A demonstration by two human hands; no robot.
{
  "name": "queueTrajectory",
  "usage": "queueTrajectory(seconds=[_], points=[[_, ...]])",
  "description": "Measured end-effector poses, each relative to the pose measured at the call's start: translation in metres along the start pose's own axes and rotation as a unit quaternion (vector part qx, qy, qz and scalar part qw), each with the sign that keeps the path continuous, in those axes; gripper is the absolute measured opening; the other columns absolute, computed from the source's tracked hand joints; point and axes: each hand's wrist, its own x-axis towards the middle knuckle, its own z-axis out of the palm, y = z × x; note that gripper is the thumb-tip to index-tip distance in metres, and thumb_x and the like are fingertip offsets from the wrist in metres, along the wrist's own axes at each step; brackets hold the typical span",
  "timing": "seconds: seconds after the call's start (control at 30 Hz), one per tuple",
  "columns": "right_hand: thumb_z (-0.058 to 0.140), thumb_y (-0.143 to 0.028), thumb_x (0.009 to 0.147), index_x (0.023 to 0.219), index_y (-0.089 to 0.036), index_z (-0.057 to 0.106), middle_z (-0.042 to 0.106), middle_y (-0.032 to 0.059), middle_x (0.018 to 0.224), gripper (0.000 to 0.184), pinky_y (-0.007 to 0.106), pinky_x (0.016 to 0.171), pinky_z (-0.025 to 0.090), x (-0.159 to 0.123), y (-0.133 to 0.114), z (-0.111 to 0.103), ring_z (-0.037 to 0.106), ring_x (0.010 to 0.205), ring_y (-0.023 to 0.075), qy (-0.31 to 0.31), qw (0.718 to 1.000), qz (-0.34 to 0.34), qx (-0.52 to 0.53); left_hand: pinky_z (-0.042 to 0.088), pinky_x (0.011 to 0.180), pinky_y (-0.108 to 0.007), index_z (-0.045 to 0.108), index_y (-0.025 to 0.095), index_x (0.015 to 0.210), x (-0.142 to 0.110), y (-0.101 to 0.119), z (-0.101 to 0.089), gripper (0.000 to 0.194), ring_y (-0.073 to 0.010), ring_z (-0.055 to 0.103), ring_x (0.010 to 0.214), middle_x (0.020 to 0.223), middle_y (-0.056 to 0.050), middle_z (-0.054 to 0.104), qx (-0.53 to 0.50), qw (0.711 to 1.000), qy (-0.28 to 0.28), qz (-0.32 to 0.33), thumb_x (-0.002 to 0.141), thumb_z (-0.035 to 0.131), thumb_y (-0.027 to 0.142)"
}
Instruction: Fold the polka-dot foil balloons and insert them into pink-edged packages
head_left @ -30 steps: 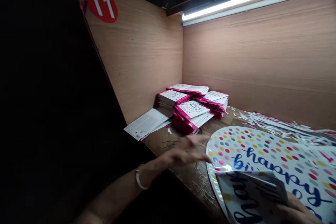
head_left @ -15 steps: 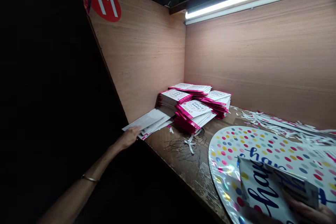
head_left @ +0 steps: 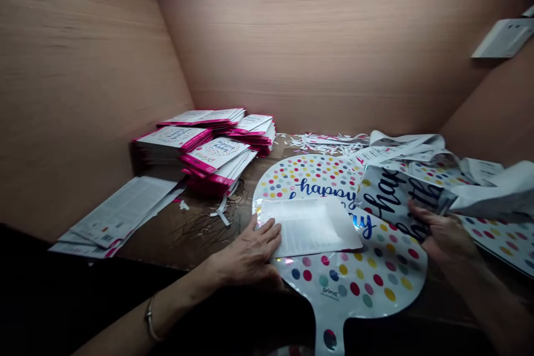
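My left hand (head_left: 252,250) grips the left edge of a white printed paper sleeve (head_left: 315,228), its fingers lying over the top. The sleeve is above a flat foil balloon (head_left: 359,283) with coloured dots and "happy" lettering, whose tail points toward me. My right hand (head_left: 444,236) is closed on a folded foil balloon (head_left: 381,197) with dark blue letters, just right of the sleeve. Its fingers are partly hidden and the forearm is blurred. More white sleeves (head_left: 117,217) lie at the left edge of the table.
Stacks of pink-edged packets (head_left: 217,156) stand in the back left corner. Paper scraps (head_left: 321,142) and white strips (head_left: 404,150) lie along the back wall. Dark threads (head_left: 208,222) lie near the stacks. More dotted foil (head_left: 500,239) is at right.
My left hand has come from the sleeve pile at the left to over the balloon, carrying a sleeve. The view has swung right. My right hand still holds the folded balloon.
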Motion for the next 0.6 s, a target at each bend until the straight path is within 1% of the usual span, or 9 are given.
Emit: queueTrajectory(seconds=[0.03, 0.07, 0.13, 0.2, 0.3, 0.37, 0.43, 0.53, 0.6], points=[[0.075, -0.021, 0.047, 0.071, -0.017, 0.068, 0.071, 0.0056, 0.080, 0.024, 0.023, 0.065, 0.057, -0.005, 0.003, -0.003, 0.065, 0.093, 0.0236, 0.011, 1.000, 0.015, 0.007, 0.035, 0.095, -0.051, 0.057, 0.012, 0.098, 0.013, -0.002, -0.003, 0.050, -0.0308, 0.051, 0.105, 0.105, -0.013, 0.060, -0.009, 1.000, -0.014, 0.004, 0.082, 0.049, 0.059], [0.074, -0.019, 0.048, 0.070, -0.017, 0.068, 0.071, 0.0051, 0.079, 0.023, 0.021, 0.063, 0.057, -0.009, 0.005, -0.006, 0.064, 0.093, 0.0227, 0.017, 0.999, 0.032, 0.012, 0.035, 0.093, -0.048, 0.057, 0.012, 0.095, 0.027, -0.004, -0.006, 0.052, -0.0285, 0.052, 0.100, 0.100, -0.012, 0.060, -0.020, 1.000, -0.015, 0.017, 0.081, 0.048, 0.061], [0.074, -0.016, 0.048, 0.069, -0.016, 0.069, 0.072, 0.0043, 0.077, 0.021, 0.018, 0.059, 0.056, -0.018, 0.009, -0.010, 0.065, 0.090, 0.0215, 0.019, 0.998, 0.061, 0.014, 0.036, 0.088, -0.040, 0.055, 0.013, 0.097, 0.057, -0.003, -0.007, 0.046, -0.0239, 0.050, 0.094, 0.096, -0.010, 0.058, -0.043, 0.997, 0.001, 0.069, 0.086, 0.045, 0.056], [0.074, -0.014, 0.049, 0.070, -0.016, 0.069, 0.072, 0.0038, 0.075, 0.022, 0.020, 0.057, 0.057, -0.024, 0.010, -0.012, 0.067, 0.083, 0.0213, 0.012, 0.996, 0.084, 0.012, 0.036, 0.083, -0.035, 0.055, 0.014, 0.099, 0.089, 0.001, 0.002, 0.043, -0.0219, 0.047, 0.092, 0.097, -0.010, 0.056, -0.058, 0.990, 0.020, 0.124, 0.086, 0.047, 0.054], [0.073, -0.012, 0.051, 0.071, -0.017, 0.069, 0.072, 0.0035, 0.077, 0.021, 0.025, 0.058, 0.058, -0.028, 0.009, -0.011, 0.068, 0.078, 0.0216, -0.002, 0.994, 0.106, 0.004, 0.035, 0.079, -0.033, 0.055, 0.016, 0.084, 0.127, 0.009, 0.027, 0.047, -0.0208, 0.044, 0.086, 0.091, -0.008, 0.053, -0.057, 0.986, 0.040, 0.154, 0.079, 0.052, 0.062], [0.072, -0.012, 0.052, 0.072, -0.017, 0.069, 0.072, 0.0034, 0.077, 0.020, 0.025, 0.060, 0.058, -0.028, 0.010, -0.010, 0.068, 0.078, 0.0211, -0.012, 0.993, 0.115, -0.001, 0.034, 0.077, -0.033, 0.053, 0.016, 0.073, 0.140, 0.012, 0.040, 0.051, -0.0193, 0.043, 0.081, 0.083, -0.006, 0.051, -0.056, 0.984, 0.052, 0.160, 0.077, 0.049, 0.067], [0.073, -0.013, 0.053, 0.074, -0.016, 0.069, 0.072, 0.0034, 0.077, 0.021, 0.023, 0.060, 0.058, -0.027, 0.012, -0.010, 0.068, 0.077, 0.0201, -0.026, 0.992, 0.121, -0.005, 0.033, 0.076, -0.032, 0.052, 0.016, 0.069, 0.144, 0.011, 0.048, 0.052, -0.0182, 0.042, 0.078, 0.079, -0.005, 0.050, -0.062, 0.982, 0.063, 0.167, 0.078, 0.047, 0.067], [0.075, -0.015, 0.054, 0.077, -0.017, 0.069, 0.072, 0.0030, 0.075, 0.024, 0.022, 0.058, 0.057, -0.024, 0.017, -0.010, 0.068, 0.071, 0.0189, -0.062, 0.991, 0.121, -0.020, 0.032, 0.076, -0.032, 0.054, 0.016, 0.068, 0.145, 0.008, 0.050, 0.049, -0.0172, 0.042, 0.078, 0.080, -0.005, 0.049, -0.076, 0.980, 0.076, 0.166, 0.080, 0.048, 0.063], [0.077, -0.017, 0.054, 0.077, -0.017, 0.069, 0.072, 0.0036, 0.075, 0.025, 0.025, 0.056, 0.056, -0.022, 0.018, -0.009, 0.068, 0.068, 0.0196, -0.098, 0.987, 0.119, -0.045, 0.031, 0.077, -0.032, 0.055, 0.016, 0.068, 0.146, 0.007, 0.050, 0.046, -0.0173, 0.041, 0.079, 0.081, -0.004, 0.050, -0.079, 0.979, 0.085, 0.168, 0.080, 0.052, 0.060]])
